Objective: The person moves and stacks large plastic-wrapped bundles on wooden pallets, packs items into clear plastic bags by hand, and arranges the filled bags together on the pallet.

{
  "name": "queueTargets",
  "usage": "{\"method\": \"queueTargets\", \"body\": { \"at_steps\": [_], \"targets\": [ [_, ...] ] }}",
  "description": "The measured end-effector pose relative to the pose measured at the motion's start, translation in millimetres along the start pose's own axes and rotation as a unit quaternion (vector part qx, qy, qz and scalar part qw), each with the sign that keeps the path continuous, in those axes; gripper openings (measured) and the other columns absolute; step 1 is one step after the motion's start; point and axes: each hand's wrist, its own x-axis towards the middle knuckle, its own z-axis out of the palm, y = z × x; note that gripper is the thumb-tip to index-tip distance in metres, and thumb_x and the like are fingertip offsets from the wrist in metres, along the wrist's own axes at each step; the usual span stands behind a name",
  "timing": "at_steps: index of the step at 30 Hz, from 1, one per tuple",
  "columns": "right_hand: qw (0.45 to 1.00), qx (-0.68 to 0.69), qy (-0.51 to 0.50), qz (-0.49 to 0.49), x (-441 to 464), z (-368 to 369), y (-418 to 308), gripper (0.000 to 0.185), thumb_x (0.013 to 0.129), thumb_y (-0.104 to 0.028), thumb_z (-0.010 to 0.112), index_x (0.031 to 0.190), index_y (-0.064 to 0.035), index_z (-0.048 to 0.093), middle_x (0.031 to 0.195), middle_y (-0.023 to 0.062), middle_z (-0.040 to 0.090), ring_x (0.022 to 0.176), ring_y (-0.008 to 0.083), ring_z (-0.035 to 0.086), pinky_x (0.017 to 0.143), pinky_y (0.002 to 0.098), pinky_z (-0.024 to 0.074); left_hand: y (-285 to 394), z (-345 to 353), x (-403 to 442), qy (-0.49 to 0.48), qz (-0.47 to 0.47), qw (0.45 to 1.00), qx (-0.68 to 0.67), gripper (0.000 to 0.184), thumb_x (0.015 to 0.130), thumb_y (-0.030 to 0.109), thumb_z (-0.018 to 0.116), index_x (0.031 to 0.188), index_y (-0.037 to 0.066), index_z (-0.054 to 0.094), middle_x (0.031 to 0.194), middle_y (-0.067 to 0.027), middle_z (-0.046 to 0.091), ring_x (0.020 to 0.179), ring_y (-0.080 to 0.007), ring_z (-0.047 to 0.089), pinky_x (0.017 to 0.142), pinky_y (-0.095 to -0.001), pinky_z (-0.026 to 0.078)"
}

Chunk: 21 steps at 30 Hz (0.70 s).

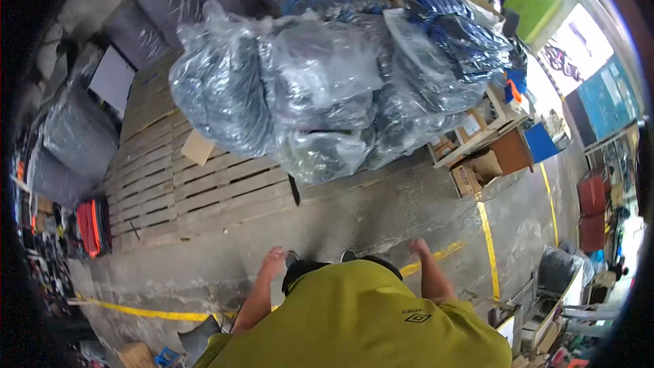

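Note:
Both arms hang at the sides of a yellow-green shirt. My left hand (pixel 274 259) is over the concrete floor (pixel 327 228), left of the shoes, touching nothing that shows; its fingers are too small and blurred to read. On the other side my right hand (pixel 419 247) hangs near a yellow floor line (pixel 443 254), its fingers also blurred. In front of both hands, beyond a strip of floor, lies a large pile of plastic-wrapped bundles (pixel 323 71) on wooden pallets (pixel 146 184).
Cardboard boxes (pixel 465 180) and a wooden shelf unit (pixel 477 129) stand right of the pile. A red and black stack (pixel 93 227) sits at the left. Wrapped rolls (pixel 78 133) line the left side. A flat cardboard piece (pixel 197 148) lies on the pallets.

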Motion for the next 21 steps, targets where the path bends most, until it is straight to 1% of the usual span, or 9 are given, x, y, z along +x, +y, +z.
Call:
{"method": "queueTargets", "body": {
  "at_steps": [2,3,5,8,11,13,15,18,21],
  "targets": [
    [0.797,-0.604,0.023,-0.001,16.4,27.4,-84.6,0.013,0.077,-0.019,0.064,0.086,-0.0089,0.065,0.083,0.0079,0.064,0.069,0.0238,0.060,0.061,0.0374,0.0498,61.1,11.6,4.9,-0.069,-0.020,0.997,-0.022,0.039,0.087,0.030,0.057,0.117,0.006,0.057,0.105,-0.0166,0.065,0.098,-0.0320,0.062,0.086,-0.0392,0.049],
    [0.766,-0.642,0.030,-0.019,28.2,27.0,-107.5,0.014,0.078,-0.019,0.064,0.087,-0.0082,0.065,0.083,0.0078,0.064,0.070,0.0227,0.060,0.061,0.0369,0.0496,90.0,12.2,7.1,-0.086,0.005,0.996,-0.021,0.039,0.087,0.030,0.058,0.117,0.007,0.057,0.103,-0.0164,0.066,0.096,-0.0315,0.063,0.084,-0.0389,0.050],
    [0.789,-0.610,0.057,-0.037,49.5,20.1,-137.7,0.015,0.080,-0.017,0.062,0.090,-0.0067,0.065,0.083,0.0077,0.064,0.070,0.0207,0.060,0.060,0.0359,0.0491,129.9,13.8,26.6,-0.115,0.041,0.993,-0.009,0.038,0.087,0.030,0.059,0.119,0.008,0.057,0.102,-0.0160,0.066,0.094,-0.0302,0.064,0.083,-0.0379,0.050],
    [0.978,-0.156,0.141,-0.003,81.8,6.9,-165.6,0.016,0.082,-0.016,0.061,0.095,-0.0063,0.066,0.084,0.0037,0.064,0.074,0.0180,0.060,0.062,0.0332,0.0489,174.2,12.9,73.5,-0.144,0.064,0.987,0.007,0.038,0.087,0.029,0.060,0.120,0.009,0.057,0.104,-0.0151,0.066,0.095,-0.0280,0.064,0.083,-0.0363,0.050],
    [0.973,-0.201,0.099,0.058,62.7,59.7,-340.4,0.019,0.086,-0.018,0.058,0.099,-0.0062,0.065,0.090,0.0030,0.064,0.081,0.0162,0.060,0.065,0.0318,0.0489,248.2,-12.3,117.8,-0.171,0.053,0.984,-0.019,0.038,0.089,0.030,0.059,0.119,0.009,0.058,0.102,-0.0134,0.067,0.094,-0.0243,0.065,0.083,-0.0346,0.050],
    [0.983,0.090,0.148,0.066,73.8,53.9,-425.2,0.018,0.085,-0.013,0.060,0.100,-0.0062,0.065,0.091,0.0037,0.064,0.084,0.0149,0.060,0.068,0.0301,0.0475,271.9,-3.7,174.6,-0.205,0.084,0.975,-0.016,0.037,0.089,0.031,0.058,0.119,0.009,0.058,0.103,-0.0135,0.067,0.094,-0.0228,0.064,0.082,-0.0338,0.050],
    [0.925,-0.297,0.207,-0.119,71.2,56.6,-520.4,0.018,0.086,-0.008,0.057,0.102,-0.0015,0.062,0.090,0.0037,0.062,0.084,0.0140,0.058,0.071,0.0288,0.0470,319.9,5.2,231.7,-0.195,0.209,0.958,0.012,0.039,0.090,0.033,0.058,0.120,0.007,0.057,0.103,-0.0147,0.066,0.094,-0.0228,0.064,0.082,-0.0338,0.050],
    [0.844,-0.357,0.250,-0.312,89.1,59.6,-662.4,0.013,0.084,0.000,0.057,0.097,0.0001,0.061,0.087,-0.0004,0.059,0.085,0.0096,0.055,0.072,0.0257,0.0453,434.4,7.7,279.2,-0.221,0.271,0.932,-0.100,0.040,0.091,0.029,0.059,0.123,0.005,0.054,0.102,-0.0110,0.066,0.091,-0.0181,0.063,0.080,-0.0319,0.050],
    [0.737,-0.452,0.279,-0.419,130.2,44.6,-791.2,0.021,0.083,-0.016,0.068,0.098,-0.0016,0.065,0.085,0.0067,0.063,0.077,0.0139,0.058,0.068,0.0285,0.0467,548.7,26.2,319.6,-0.239,0.296,0.888,-0.258,0.045,0.093,0.018,0.059,0.134,0.006,0.042,0.112,-0.0055,0.061,0.102,-0.0138,0.058,0.083,-0.0295,0.046]
  ]
}}
